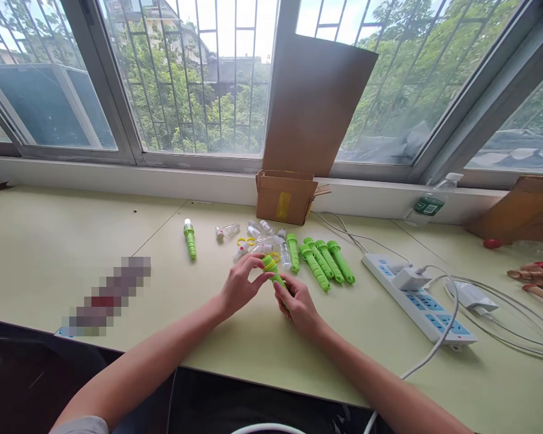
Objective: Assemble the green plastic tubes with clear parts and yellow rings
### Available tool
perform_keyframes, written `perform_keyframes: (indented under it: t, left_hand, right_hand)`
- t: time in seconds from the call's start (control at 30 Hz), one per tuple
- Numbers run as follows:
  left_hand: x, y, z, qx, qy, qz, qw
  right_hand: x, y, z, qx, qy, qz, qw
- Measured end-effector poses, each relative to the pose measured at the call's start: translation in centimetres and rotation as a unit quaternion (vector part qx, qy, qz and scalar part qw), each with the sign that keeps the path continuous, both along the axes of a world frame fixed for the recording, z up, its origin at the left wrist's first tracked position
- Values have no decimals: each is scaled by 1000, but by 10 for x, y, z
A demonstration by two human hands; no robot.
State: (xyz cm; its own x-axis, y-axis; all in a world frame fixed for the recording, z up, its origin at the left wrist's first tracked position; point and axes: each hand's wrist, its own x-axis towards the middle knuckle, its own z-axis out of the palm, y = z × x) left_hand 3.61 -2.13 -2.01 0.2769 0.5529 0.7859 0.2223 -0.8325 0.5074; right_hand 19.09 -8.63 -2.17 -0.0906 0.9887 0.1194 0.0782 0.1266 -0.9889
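Observation:
My right hand (pixel 297 302) is wrapped round the lower end of a green ribbed tube (pixel 274 273), held tilted above the table. My left hand (pixel 241 283) pinches the tube's top, where a yellow ring sits. Just beyond my hands lie several clear small bottles (pixel 266 237) and yellow rings (pixel 244 242). To their right several more green tubes (pixel 326 262) lie side by side. One green tube with a clear top (pixel 190 239) lies alone to the left.
A small open cardboard box (pixel 284 196) stands against the window sill, with a cardboard sheet (pixel 314 102) leaning behind it. A white and blue power strip (pixel 428 307) with plugs and cables lies at right. A spray bottle (pixel 429 205) lies on the sill. Wooden pieces (pixel 536 278) lie far right.

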Motion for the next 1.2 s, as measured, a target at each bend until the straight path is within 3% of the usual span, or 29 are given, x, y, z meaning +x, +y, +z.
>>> perform_keyframes:
  t: [0.23,0.4,0.73,0.97,1.2]
  left_hand:
    - [-4,-3,2,41,-12,18,999]
    - [-4,-2,1,48,-8,32,998]
    - [-2,-3,4,31,8,20,999]
    - [-1,-3,4,42,25,15,999]
    - [-3,-1,1,45,24,10,999]
  right_hand:
    - [-2,1,-3,94,-125,-63,986]
    - [-3,2,-1,119,-172,-84,974]
    - [-1,3,-2,69,-96,-70,991]
    - [2,2,0,2,4,-16,1000]
    - [4,4,-2,-5,5,-2,1000]
